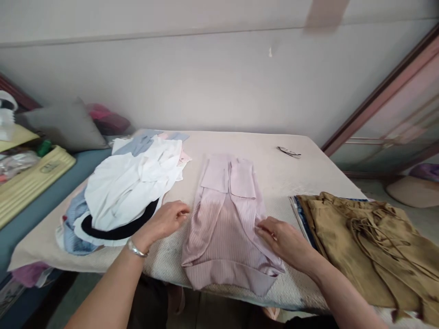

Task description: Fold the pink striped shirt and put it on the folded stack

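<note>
A pale pink ribbed cardigan (228,237) lies front-down on the bed-like surface, its sleeves (243,180) folded over the body and doubled back at the far end. Its hem is turned up at the near edge. My left hand (171,218), with a silver bangle on the wrist, hovers just left of the cardigan, fingers loosely curled and nothing visible in them. At the cardigan's right edge is my right hand (281,235). Its fingers bend loosely with a gap at the thumb, and the fingertips overlap the fabric; whether they press on it is unclear.
A loose heap of white and blue clothes (133,187) lies to the left. Folded olive-brown trousers (370,246) with drawstrings top a stack at the right. Glasses (289,152) rest near the back. Behind stands a wall (206,82); a grey cushion (63,123) sits at far left.
</note>
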A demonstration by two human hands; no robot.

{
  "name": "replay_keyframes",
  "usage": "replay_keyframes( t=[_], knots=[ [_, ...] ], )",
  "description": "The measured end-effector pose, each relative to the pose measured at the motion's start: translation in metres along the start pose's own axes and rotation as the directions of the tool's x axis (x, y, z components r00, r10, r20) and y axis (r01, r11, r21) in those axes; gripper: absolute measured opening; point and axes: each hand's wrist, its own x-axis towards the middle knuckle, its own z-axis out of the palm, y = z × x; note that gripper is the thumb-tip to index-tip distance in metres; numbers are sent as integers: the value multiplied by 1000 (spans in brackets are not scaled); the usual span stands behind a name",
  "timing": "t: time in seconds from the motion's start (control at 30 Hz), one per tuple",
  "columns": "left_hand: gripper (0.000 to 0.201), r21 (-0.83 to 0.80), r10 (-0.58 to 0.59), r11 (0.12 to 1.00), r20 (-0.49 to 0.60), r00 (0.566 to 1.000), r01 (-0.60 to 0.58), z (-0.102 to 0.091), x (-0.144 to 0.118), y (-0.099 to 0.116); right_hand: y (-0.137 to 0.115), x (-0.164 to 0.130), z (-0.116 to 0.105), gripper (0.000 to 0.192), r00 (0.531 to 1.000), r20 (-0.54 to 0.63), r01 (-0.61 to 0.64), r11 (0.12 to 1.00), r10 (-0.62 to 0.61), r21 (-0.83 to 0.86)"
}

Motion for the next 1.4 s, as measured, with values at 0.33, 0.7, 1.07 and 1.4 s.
replay_keyframes(
  t=[0.33, 0.7, 1.07, 1.4],
  knots=[
    [20, -15, 101, 995, 88, 991, -100, 6, -6, -9, 31, -12, -24, 29, 993, -81, -89, 990, 81, -105],
    [58, 191, 212, 964, -114, 971, -188, 54, -80, 6, 13, -59, -39, 36, 997, 6, -74, 989, 76, -131],
    [72, 449, 354, 845, -58, 934, -292, 95, -113, 4, 1, -78, 11, 82, 985, 166, 98, 959, -54, -267],
    [50, 431, 358, 852, -65, 931, -298, 87, -97, 21, 3, -70, 30, 69, 974, 84, 225, 896, -209, -383]
  ],
)
